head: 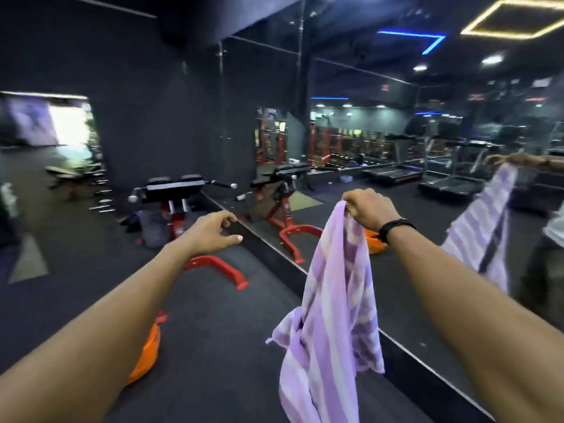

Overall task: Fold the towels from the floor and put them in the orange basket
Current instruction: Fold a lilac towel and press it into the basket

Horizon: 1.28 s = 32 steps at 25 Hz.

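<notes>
A purple and white striped towel (332, 303) hangs in the air in front of me, unfolded and bunched. My right hand (367, 209) grips its top corner, fingers curled round the cloth. My left hand (213, 228) is stretched out to the left of the towel, apart from it, fingers loosely curled and holding nothing. The orange basket (146, 352) lies on the dark floor at lower left, partly hidden behind my left forearm.
A wall mirror (427, 239) runs along the right and reflects my arm, the towel and the basket. A red and black gym bench (177, 196) stands ahead on the dark floor (213, 346). A dark bag (151, 227) sits at its base. Treadmills show in the reflection.
</notes>
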Motion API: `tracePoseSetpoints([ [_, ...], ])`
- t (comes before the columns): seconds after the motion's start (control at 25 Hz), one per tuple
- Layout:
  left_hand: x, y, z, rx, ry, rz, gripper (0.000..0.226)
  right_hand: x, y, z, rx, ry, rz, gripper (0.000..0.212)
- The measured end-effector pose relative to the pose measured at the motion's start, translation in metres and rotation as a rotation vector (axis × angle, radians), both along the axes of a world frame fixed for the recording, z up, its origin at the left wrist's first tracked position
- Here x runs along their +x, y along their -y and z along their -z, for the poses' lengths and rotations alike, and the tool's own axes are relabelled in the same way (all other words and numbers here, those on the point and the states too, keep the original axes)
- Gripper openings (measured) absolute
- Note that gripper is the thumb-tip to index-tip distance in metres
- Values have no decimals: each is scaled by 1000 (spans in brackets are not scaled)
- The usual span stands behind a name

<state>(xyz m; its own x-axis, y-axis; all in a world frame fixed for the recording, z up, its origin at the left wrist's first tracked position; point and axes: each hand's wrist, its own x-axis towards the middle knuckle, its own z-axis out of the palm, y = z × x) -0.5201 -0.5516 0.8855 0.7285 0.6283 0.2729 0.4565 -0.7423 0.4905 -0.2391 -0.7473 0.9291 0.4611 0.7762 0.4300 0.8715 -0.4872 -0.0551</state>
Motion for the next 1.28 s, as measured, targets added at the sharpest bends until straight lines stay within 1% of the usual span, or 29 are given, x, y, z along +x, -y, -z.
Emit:
tracePoseSetpoints([
  [0.16, -75, -70, 2, -10, -13, -156, 47, -41, -112, 1, 50, -10, -86, 20],
  [0.36, -139, -152, 17, -47, -32, -313, 50, -85, -251, 12, 90, -110, -325, 18],
  [0.44, -157, -188, 20, -43, -30, -379, 50, -105, -312, 17, 103, -259, -481, 22],
  [0.52, -172, -227, 20, -44, -27, -443, 50, -127, -374, 18, 95, -419, -637, 30],
  [0.6, -186, -265, 14, -39, -46, -505, 49, -149, -432, 16, 88, -467, -792, 38],
  [0.64, -193, -283, 9, -35, -49, -534, 47, -158, -459, 15, 64, -523, -872, 35],
  [0.68, -200, -300, 4, -37, -35, -566, 46, -168, -482, 14, 38, -611, -944, 28],
  [0.72, -207, -317, -2, -39, -7, -598, 44, -178, -509, 12, 15, -710, -995, 19],
  [0.76, -214, -334, -5, -44, 22, -626, 42, -191, -532, 8, 4, -825, -1043, 17],
  [0.84, -226, -363, -9, -51, 43, -652, 41, -219, -568, -2, 22, -1081, -1063, 18],
  [0.92, -234, -386, -6, -69, 49, -659, 42, -243, -598, -7, 56, -1284, -1053, 30],
  [1.0, -241, -412, -2, -80, 70, -662, 44, -261, -628, -9, 76, -1414, -1042, 29],
  [1.04, -245, -428, 0, -98, 85, -660, 46, -269, -644, -9, 58, -1472, -1038, 26],
  [1.12, -253, -463, 2, -158, 123, -633, 54, -284, -678, -9, 12, -1579, -1062, 30],
  [1.2, -257, -500, -1, -274, 180, -536, 68, -299, -712, -10, 7, -1690, -1107, 28],
  [1.28, -257, -537, -6, -385, 210, -395, 78, -314, -744, -12, -28, -1747, -1151, 24],
])
